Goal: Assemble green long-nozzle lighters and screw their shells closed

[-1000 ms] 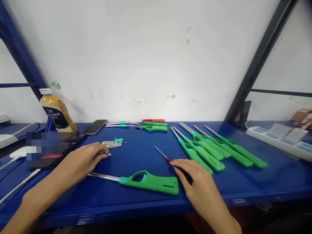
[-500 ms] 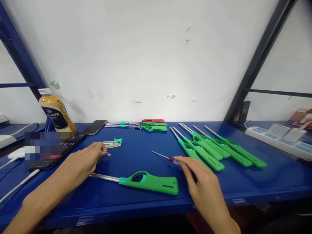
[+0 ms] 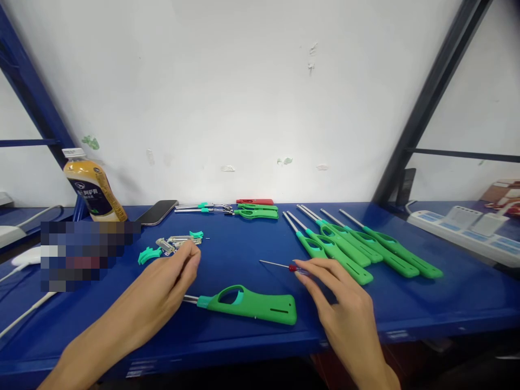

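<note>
Between the thumb and fingers of my right hand [image 3: 341,298] is a small screwdriver [image 3: 293,268] with a red and clear handle, its metal shaft pointing left. My left hand [image 3: 173,281] is closed above the metal rod of a green lighter [image 3: 260,306] lying near the front edge; whether its fingers hold something is hidden. Just beyond that hand lie clear plastic lighter parts [image 3: 166,246] and teal triggers, one [image 3: 149,255] at the left and one [image 3: 196,234] farther back.
Several green lighters [image 3: 349,260] lie at the right. Near the wall are a red casing [image 3: 254,201], green casings [image 3: 260,214] and metal rods [image 3: 190,210]. A bottle [image 3: 95,187], a phone [image 3: 158,212] and cables stand or lie left; a power strip [image 3: 467,233] is right.
My left hand has moved right, toward the lighter's rod, uncovering a teal trigger and clear parts. My right hand has shifted slightly right with the screwdriver, whose shaft is now more level.
</note>
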### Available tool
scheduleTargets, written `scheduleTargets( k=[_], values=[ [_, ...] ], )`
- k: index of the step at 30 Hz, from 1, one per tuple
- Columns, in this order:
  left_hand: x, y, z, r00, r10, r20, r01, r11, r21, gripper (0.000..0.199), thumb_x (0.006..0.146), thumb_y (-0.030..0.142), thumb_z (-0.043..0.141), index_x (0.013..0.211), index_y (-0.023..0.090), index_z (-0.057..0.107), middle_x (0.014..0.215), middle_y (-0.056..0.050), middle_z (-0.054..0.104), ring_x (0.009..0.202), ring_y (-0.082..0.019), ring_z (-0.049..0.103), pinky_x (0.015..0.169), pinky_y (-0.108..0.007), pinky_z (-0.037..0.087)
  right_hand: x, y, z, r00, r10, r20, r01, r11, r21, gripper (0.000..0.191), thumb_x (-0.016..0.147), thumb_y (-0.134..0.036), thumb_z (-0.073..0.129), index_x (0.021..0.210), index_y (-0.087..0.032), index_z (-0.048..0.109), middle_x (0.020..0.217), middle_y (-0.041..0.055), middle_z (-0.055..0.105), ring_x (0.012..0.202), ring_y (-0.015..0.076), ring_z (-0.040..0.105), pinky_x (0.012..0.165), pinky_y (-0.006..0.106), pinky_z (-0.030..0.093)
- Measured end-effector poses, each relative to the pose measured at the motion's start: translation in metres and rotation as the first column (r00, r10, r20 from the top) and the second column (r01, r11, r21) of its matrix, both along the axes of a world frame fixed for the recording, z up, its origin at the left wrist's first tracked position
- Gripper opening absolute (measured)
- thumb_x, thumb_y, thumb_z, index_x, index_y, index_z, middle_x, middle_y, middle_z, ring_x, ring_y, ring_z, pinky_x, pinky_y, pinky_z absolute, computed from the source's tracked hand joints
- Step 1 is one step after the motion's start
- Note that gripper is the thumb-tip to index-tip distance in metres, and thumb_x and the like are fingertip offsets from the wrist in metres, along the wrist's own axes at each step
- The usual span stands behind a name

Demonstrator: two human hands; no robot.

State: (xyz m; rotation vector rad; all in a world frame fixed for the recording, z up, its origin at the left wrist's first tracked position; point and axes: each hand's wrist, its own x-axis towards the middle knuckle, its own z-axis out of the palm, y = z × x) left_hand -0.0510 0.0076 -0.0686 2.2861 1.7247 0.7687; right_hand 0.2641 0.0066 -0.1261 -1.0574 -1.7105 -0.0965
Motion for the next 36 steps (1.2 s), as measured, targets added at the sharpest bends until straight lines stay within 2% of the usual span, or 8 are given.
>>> scheduleTargets(
  k=[3, 8, 11, 14, 17, 21, 27, 36],
  values=[
    [0.014, -0.002, -0.004, 0.982, -0.045, 0.182, 0.046, 0.999, -0.004, 0.040, 0.107, 0.057, 0.043, 0.088, 0.025, 0.055, 0.067, 0.005, 0.046, 0.057, -0.015, 0.043, 0.053, -0.026, 0.033, -0.002, -0.004, 0.003, 0.998, 0.056, -0.026, -0.053, 0.995, 0.083, 0.018, 0.103, -0.015, 0.067, 0.112, -0.024, 0.080, 0.105, 0.0041, 0.073, 0.093, 0.0174, 0.074, 0.085, 0.026, 0.059],
    [0.034, -0.008, -0.004, 0.872, -0.015, 0.490, 0.086, 0.989, -0.123, 0.040, 0.098, 0.058, 0.060, 0.087, 0.021, 0.068, 0.057, 0.004, 0.053, 0.051, -0.013, 0.048, 0.049, -0.023, 0.034, 0.000, -0.011, 0.004, 0.974, 0.226, -0.010, -0.221, 0.958, 0.182, 0.027, 0.100, -0.006, 0.068, 0.119, -0.022, 0.078, 0.108, 0.0045, 0.071, 0.091, 0.0141, 0.075, 0.087, 0.023, 0.061],
    [0.040, -0.012, -0.004, 0.799, 0.003, 0.601, 0.136, 0.973, -0.186, 0.041, 0.096, 0.059, 0.065, 0.087, 0.020, 0.071, 0.052, 0.003, 0.058, 0.044, -0.010, 0.038, 0.044, -0.022, 0.025, 0.003, -0.014, 0.003, 0.959, 0.280, 0.036, -0.282, 0.938, 0.203, 0.030, 0.100, -0.006, 0.068, 0.125, -0.020, 0.075, 0.109, 0.0051, 0.071, 0.092, 0.0146, 0.076, 0.085, 0.023, 0.062],
    [0.042, -0.013, -0.005, 0.729, 0.031, 0.684, 0.206, 0.943, -0.263, 0.044, 0.093, 0.063, 0.069, 0.093, 0.019, 0.073, 0.054, 0.002, 0.063, 0.041, -0.007, 0.028, 0.041, -0.020, 0.018, 0.004, -0.014, 0.002, 0.957, 0.283, 0.069, -0.292, 0.928, 0.230, 0.028, 0.101, -0.007, 0.069, 0.125, -0.019, 0.076, 0.107, 0.0055, 0.071, 0.090, 0.0146, 0.076, 0.081, 0.023, 0.063],
    [0.043, -0.014, -0.007, 0.687, 0.062, 0.724, 0.252, 0.914, -0.317, 0.046, 0.091, 0.065, 0.072, 0.099, 0.020, 0.073, 0.060, 0.001, 0.067, 0.039, -0.004, 0.026, 0.039, -0.018, 0.017, 0.004, -0.015, 0.003, 0.960, 0.270, 0.070, -0.279, 0.924, 0.261, 0.027, 0.101, -0.008, 0.069, 0.124, -0.019, 0.077, 0.107, 0.0059, 0.072, 0.087, 0.0145, 0.075, 0.078, 0.023, 0.063],
    [0.042, -0.015, -0.008, 0.692, 0.063, 0.719, 0.232, 0.924, -0.304, 0.048, 0.090, 0.066, 0.073, 0.101, 0.019, 0.074, 0.065, 0.000, 0.069, 0.037, -0.005, 0.035, 0.037, -0.018, 0.022, 0.003, -0.016, 0.004, 0.963, 0.262, 0.055, -0.267, 0.920, 0.286, 0.028, 0.100, -0.007, 0.070, 0.124, -0.020, 0.077, 0.106, 0.0055, 0.072, 0.086, 0.0154, 0.075, 0.076, 0.025, 0.064],
    [0.043, -0.016, -0.007, 0.691, 0.062, 0.720, 0.232, 0.924, -0.303, 0.049, 0.090, 0.066, 0.073, 0.098, 0.018, 0.075, 0.060, 0.001, 0.066, 0.038, -0.005, 0.036, 0.038, -0.017, 0.022, 0.003, -0.016, 0.004, 0.959, 0.279, 0.051, -0.282, 0.916, 0.286, 0.025, 0.100, -0.009, 0.070, 0.121, -0.020, 0.079, 0.102, 0.0051, 0.073, 0.088, 0.0165, 0.074, 0.076, 0.026, 0.063],
    [0.056, -0.026, 0.005, 0.651, 0.166, 0.740, 0.152, 0.928, -0.341, 0.050, 0.082, 0.068, 0.077, 0.091, 0.018, 0.076, 0.050, 0.005, 0.054, 0.040, -0.005, 0.030, 0.041, -0.017, 0.018, 0.005, -0.015, 0.003, 0.954, 0.297, 0.030, -0.294, 0.918, 0.265, 0.026, 0.099, -0.007, 0.071, 0.121, -0.020, 0.077, 0.102, 0.0055, 0.074, 0.088, 0.0169, 0.074, 0.075, 0.028, 0.062]
  ],
)
